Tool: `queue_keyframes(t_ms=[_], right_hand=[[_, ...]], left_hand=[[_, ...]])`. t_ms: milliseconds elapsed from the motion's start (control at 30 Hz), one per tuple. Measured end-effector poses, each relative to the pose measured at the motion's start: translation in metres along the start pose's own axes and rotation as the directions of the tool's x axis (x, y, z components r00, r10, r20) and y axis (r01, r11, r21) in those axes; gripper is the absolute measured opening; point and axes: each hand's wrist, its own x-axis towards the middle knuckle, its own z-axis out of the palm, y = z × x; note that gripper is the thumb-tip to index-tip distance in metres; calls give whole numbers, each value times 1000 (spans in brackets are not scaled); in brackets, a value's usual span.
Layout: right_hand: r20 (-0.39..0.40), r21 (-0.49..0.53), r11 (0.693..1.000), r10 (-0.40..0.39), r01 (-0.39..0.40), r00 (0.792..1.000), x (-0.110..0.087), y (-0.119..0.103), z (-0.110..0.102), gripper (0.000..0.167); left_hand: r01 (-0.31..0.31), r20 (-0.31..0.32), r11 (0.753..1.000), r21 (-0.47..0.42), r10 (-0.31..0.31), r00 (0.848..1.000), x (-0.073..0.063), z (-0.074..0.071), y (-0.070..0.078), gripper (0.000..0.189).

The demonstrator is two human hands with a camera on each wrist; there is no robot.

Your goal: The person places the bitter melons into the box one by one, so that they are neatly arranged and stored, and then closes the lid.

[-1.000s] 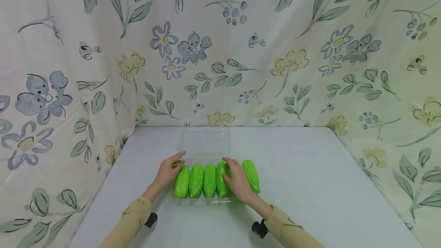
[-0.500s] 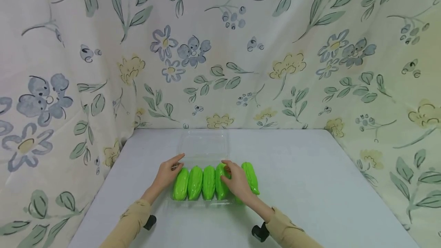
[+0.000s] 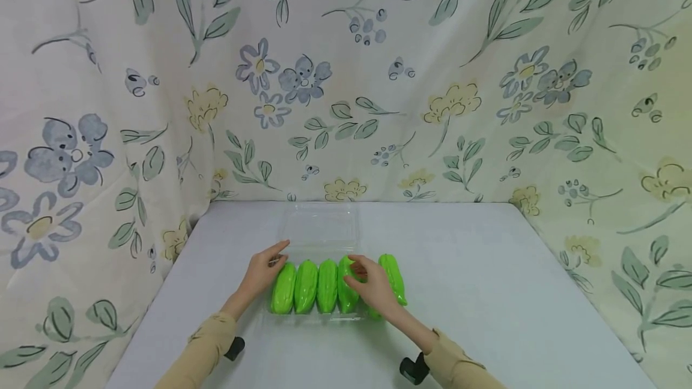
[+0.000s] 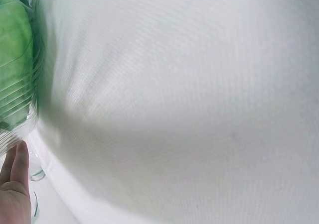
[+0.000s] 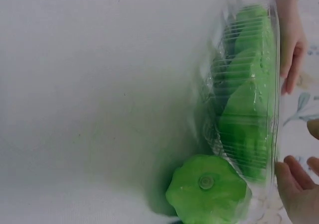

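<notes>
Several glossy, ridged green vegetables resembling bitter melons (image 3: 327,287) lie side by side in the base of a clear plastic box (image 3: 346,317). My left hand (image 3: 263,269) is at the box's far left corner, its fingers fairly straight near the rim. Over the right end is my right hand (image 3: 373,286), thumb and fingers apart and loosely bent, partly hiding the vegetables there. In the right wrist view, its fingertips (image 5: 286,176) are by the box's side wall. One green vegetable (image 3: 393,278) lies to the right of that hand. Another's tip (image 3: 375,314) shows beneath it.
The box's clear lid (image 3: 320,226) lies flipped back behind the base. A white cloth covers the table (image 3: 486,293). A floral curtain (image 3: 346,77) hangs along the back and sides. A dark device (image 3: 415,368) sits by the right wrist.
My right hand has shifted slightly toward me and to the right, its thumb and fingers a little farther from the box's back rim. The left hand and the vegetables stay in place.
</notes>
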Motion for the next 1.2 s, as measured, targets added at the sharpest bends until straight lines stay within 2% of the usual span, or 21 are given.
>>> queue_keyframes(t_ms=[133, 400, 600, 700, 733, 900, 967, 1067, 1200], right_hand=[[27, 54, 998, 23, -24, 999, -3, -1, -3, 44], [67, 139, 989, 40, -49, 997, -9, -3, -14, 45], [70, 155, 983, 86, -96, 994, -14, -3, -24, 45], [54, 154, 982, 102, -109, 993, -16, -8, -31, 44], [47, 146, 983, 105, -111, 993, -17, -13, -34, 43], [0, 108, 988, 108, -107, 994, -18, -5, -44, 43], [-20, 87, 991, 108, -106, 994, -17, 8, -44, 44], [-47, 65, 991, 116, -113, 992, -17, 10, -48, 43], [-73, 49, 992, 123, -119, 990, -18, 12, -53, 41]], left_hand=[[13, 2, 1000, 3, -13, 1000, 0, 0, 1, 41], [-7, -8, 1000, 3, 7, 1000, 0, 0, 2, 41], [-84, -73, 996, 25, 85, 994, -1, 2, 2, 39], [-83, -73, 996, 27, 85, 994, -1, 2, 2, 39], [-68, -63, 997, 25, 70, 996, -1, 2, 1, 40], [-9, -14, 1000, 18, 9, 1000, 1, 0, 2, 41], [-18, -20, 1000, 20, 19, 1000, 1, 0, 2, 41], [-34, -30, 999, 27, 35, 999, 1, 1, 2, 41], [-22, -17, 1000, 17, 22, 1000, 1, 1, 2, 41]])
